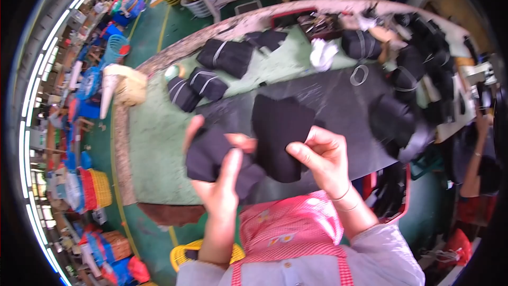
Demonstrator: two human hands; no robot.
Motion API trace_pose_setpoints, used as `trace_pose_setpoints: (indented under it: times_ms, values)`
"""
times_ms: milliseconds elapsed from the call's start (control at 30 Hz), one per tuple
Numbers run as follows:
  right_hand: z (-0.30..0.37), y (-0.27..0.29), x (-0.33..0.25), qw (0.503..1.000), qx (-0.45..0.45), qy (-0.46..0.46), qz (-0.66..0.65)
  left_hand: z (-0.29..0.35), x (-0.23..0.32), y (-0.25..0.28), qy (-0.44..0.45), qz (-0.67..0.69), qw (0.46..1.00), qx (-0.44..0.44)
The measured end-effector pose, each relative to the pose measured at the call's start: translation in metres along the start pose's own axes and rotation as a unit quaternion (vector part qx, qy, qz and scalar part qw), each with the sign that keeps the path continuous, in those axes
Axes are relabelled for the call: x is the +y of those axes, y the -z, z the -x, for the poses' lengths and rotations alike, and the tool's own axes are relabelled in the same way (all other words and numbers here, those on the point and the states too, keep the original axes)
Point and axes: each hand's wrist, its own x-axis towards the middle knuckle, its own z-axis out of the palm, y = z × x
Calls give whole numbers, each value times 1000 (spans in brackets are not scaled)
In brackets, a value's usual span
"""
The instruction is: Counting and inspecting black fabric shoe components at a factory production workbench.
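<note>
My left hand (219, 180) is closed around several dark fabric pieces (203, 153), their edges folding over the fingers. To its right, my right hand (323, 156) pinches a single larger dark fabric piece (280, 132) between thumb and fingers at its right edge. That piece hangs above the black mat (338, 106) on the table. The two lots of fabric are close together, and whether they touch I cannot tell.
Tied dark fabric bundles (225, 57) lie beyond my hands. A loop of white cord (359, 75) rests on the mat, near a white cloth (323, 54) and a tray of tools (317, 24). More dark fabric (394, 122) is at right, where another person's arm (479, 148) shows.
</note>
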Motion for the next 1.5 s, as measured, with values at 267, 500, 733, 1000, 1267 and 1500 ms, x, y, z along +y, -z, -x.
trace_pose_setpoints:
  times_ms: [267,500,733,1000,1267,1500]
  values:
    - [0,24,-17,995,-25,93,-12,-12,5,10,18,48,999,2]
    - [-3,21,-27,972,24,168,163,-11,7,17,84,77,993,-36]
    - [-6,18,-30,900,-24,279,335,-22,5,-2,54,147,982,-105]
    - [-3,4,-28,866,-60,300,396,-25,5,-11,54,134,979,-141]
    - [-1,-3,-29,981,-151,101,71,-14,-2,-27,18,78,991,-109]
    - [2,-5,-27,994,-59,49,83,-7,0,-30,-23,23,994,-101]
